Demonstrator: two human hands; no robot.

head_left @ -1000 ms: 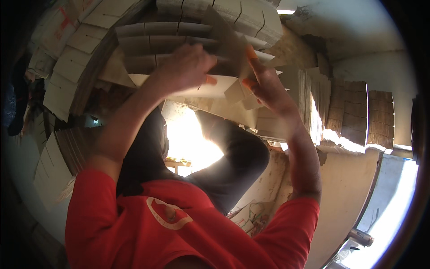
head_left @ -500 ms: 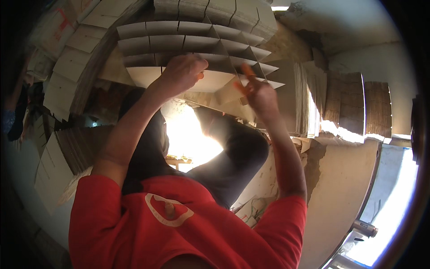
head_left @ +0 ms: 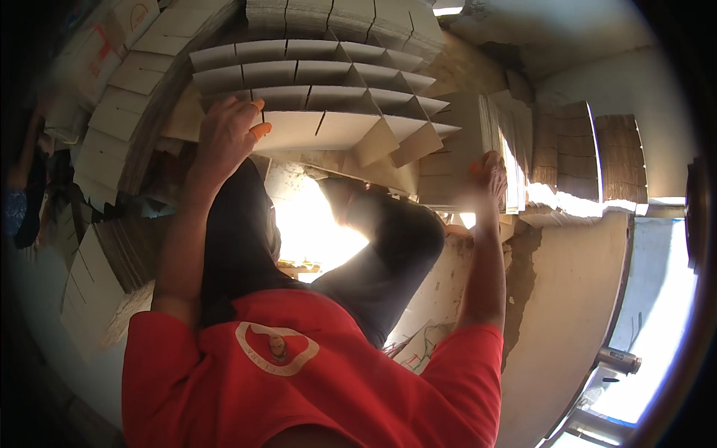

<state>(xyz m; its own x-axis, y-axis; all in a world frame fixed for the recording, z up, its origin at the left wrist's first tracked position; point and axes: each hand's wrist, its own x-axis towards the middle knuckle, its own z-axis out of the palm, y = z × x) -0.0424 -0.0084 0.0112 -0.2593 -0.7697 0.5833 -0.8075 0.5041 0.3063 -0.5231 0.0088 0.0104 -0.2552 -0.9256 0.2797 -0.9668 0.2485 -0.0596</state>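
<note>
A cardboard divider grid (head_left: 340, 98), made of several long strips with slotted cross pieces, stands in front of me. At the left end of its nearest long strip (head_left: 299, 131) is my left hand (head_left: 224, 138), with orange coverings on its fingertips. Thumb and finger close on the strip's edge. Over to the right, my right hand (head_left: 489, 175) touches the near side of a stack of upright cardboard pieces (head_left: 485, 123). Motion blur smears its fingers, so I cannot make out whether they hold a piece. Two crossing pieces (head_left: 414, 145) slot into the grid's right part.
Slotted cardboard stacks rise behind the grid (head_left: 343, 19), along the left (head_left: 112, 112) and at the lower left (head_left: 101, 269). More bundles (head_left: 579, 153) line the right side. My dark-trousered legs (head_left: 396, 250) lie below the grid, with bright light between them.
My left hand has moved left to the nearest strip's end. From the grid's right part, my right hand has swung right to the upright stack. The nearest strip's slots now show more fully.
</note>
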